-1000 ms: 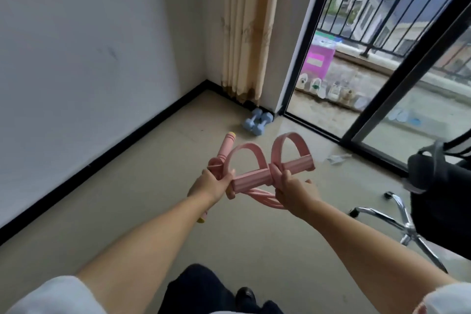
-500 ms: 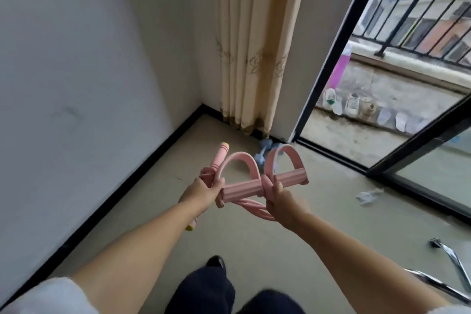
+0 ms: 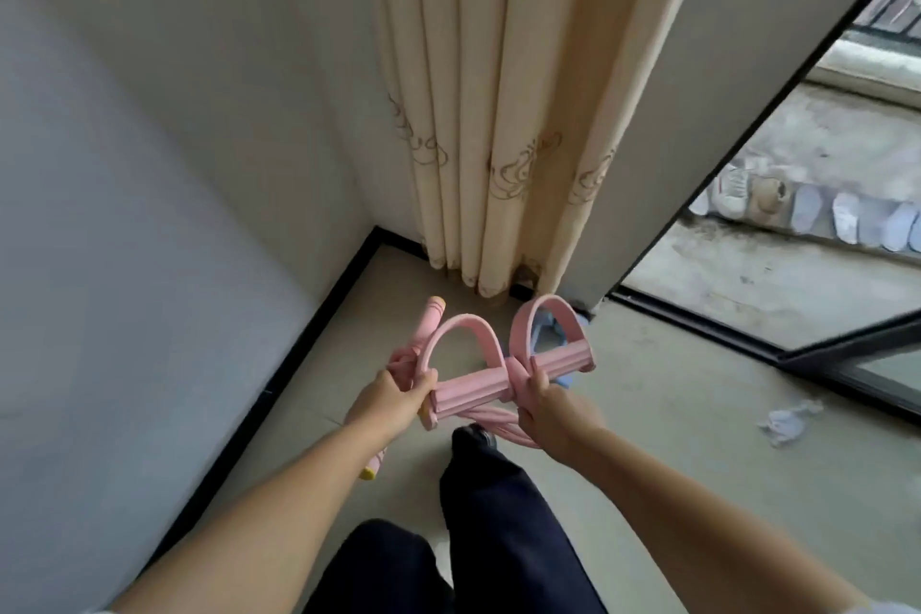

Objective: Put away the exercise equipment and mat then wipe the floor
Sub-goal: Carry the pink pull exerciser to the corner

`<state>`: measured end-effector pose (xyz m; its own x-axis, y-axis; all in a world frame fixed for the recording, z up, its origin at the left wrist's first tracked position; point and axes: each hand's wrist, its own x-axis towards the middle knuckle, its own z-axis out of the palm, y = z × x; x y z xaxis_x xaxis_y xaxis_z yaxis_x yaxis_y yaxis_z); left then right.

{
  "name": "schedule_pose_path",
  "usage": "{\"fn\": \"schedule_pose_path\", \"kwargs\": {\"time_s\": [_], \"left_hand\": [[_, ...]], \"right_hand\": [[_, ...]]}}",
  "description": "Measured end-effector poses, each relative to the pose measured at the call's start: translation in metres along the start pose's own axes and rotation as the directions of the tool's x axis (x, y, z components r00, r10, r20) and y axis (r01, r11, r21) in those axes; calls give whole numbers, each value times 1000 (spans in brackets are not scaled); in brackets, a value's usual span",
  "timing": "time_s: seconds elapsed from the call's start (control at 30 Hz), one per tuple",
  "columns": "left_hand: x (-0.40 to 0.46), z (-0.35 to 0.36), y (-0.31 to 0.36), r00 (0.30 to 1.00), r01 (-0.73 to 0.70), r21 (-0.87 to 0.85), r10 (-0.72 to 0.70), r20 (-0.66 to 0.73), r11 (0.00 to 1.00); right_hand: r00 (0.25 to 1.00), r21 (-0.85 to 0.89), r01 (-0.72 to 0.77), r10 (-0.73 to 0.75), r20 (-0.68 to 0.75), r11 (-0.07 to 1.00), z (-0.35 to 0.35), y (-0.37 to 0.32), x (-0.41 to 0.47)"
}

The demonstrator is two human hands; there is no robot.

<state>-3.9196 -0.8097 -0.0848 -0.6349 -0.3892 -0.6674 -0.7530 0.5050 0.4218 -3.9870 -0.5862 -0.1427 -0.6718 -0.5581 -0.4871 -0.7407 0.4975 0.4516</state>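
Observation:
Both my hands carry a pink pedal pull-rope exerciser [image 3: 473, 386] with two foot loops and a foam bar, held at waist height over the floor. My left hand [image 3: 391, 396] grips the bar's left end together with a pink jump-rope handle with yellow tips [image 3: 429, 317]. My right hand [image 3: 540, 401] grips the bar's middle, where the straps cross. Pale blue dumbbells [image 3: 543, 334] lie on the floor by the curtain, mostly hidden behind the right foot loop.
I stand near the room's corner: a white wall [image 3: 149, 214] at left, a beige curtain [image 3: 498, 115] ahead. A black-framed sliding door [image 3: 747, 344] opens at right onto a balcony with several shoes [image 3: 817, 209]. A crumpled tissue [image 3: 790, 421] lies on the tiled floor.
I have walked closer to the corner; the curtain and dumbbells appear nearer and the office chair has left the view. Both hands keep the same grip on the pink exerciser.

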Motion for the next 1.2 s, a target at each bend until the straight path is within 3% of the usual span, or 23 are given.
{"fn": "schedule_pose_path", "kwargs": {"time_s": [0.03, 0.07, 0.2, 0.27, 0.33, 0.43, 0.57, 0.73, 0.8, 0.87, 0.97, 1.1, 1.2], "left_hand": [[24, -4, 2, 1000, 5, -5, -5, 9, 1000], [49, -6, 6, 1000, 8, 7, -8, 24, 1000], [162, 10, 5, 996, 30, 11, -31, 79, 999], [223, 33, -6, 994, 32, 32, -36, 107, 999], [283, 60, -17, 991, 19, 32, -24, 134, 999], [372, 108, -34, 987, -11, 14, 9, 160, 1000], [500, 189, -57, 966, -56, -35, 63, 250, 998], [616, 275, -61, 946, -182, -38, 186, 265, 982], [649, 290, -65, 937, -201, -15, 197, 290, 979], [670, 290, -72, 928, -210, 65, 178, 328, 976], [666, 272, -79, 899, -188, 120, 121, 422, 975], [602, 232, -65, 838, -220, 135, 116, 533, 966], [546, 191, -48, 862, -229, 265, 69, 502, 937]], "right_hand": [[994, 15, 97, -98, 56, 995, 7, -3, 23], [990, 224, 84, -107, 93, 971, 10, -8, 36], [977, 409, 89, -159, 139, 908, 18, 4, 115], [961, 635, -150, -38, 273, 758, 37, -5, 157], [963, 730, -228, 37, 268, 645, 70, -21, 203], [957, 772, -291, 152, 249, 566, 125, -40, 271], [927, 694, -374, 224, 301, 615, 225, -79, 357], [816, 673, -573, 396, 420, 467, 330, -112, 435], [826, 639, -561, 411, 386, 527, 356, -124, 455], [834, 607, -551, 371, 408, 572, 366, -134, 466], [833, 659, -552, 305, 461, 512, 347, -135, 464], [845, 719, -531, 214, 491, 449, 290, -113, 429], [825, 700, -552, 178, 536, 453, 237, -81, 385]]}}
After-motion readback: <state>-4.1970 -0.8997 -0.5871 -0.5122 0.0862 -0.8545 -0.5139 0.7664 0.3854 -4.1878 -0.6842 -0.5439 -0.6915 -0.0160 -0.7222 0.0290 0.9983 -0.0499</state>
